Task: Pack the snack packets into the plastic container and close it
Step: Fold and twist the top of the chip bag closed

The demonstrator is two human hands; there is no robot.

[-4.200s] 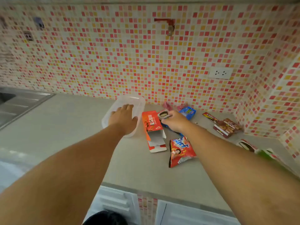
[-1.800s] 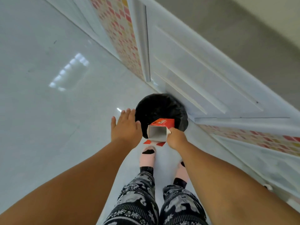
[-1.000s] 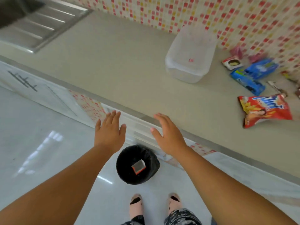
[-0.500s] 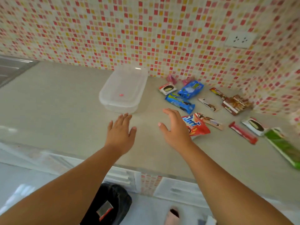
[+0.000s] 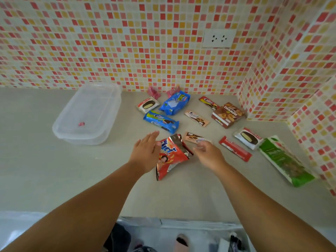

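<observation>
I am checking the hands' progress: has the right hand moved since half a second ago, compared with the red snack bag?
Yes. The right hand has moved rightward, from over the red snack bag to its right edge.

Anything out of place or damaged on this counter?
The red chip bag between the hands looks torn open at its top, silver lining showing. The plastic container still has its lid on, with no packets inside.

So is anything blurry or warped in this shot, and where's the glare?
Head view: right hand is motion-blurred at its fingers, left hand sharper; wide-angle lens bends the tiled wall toward the edges; soft highlights on the container rim and the red bag foil.
</observation>
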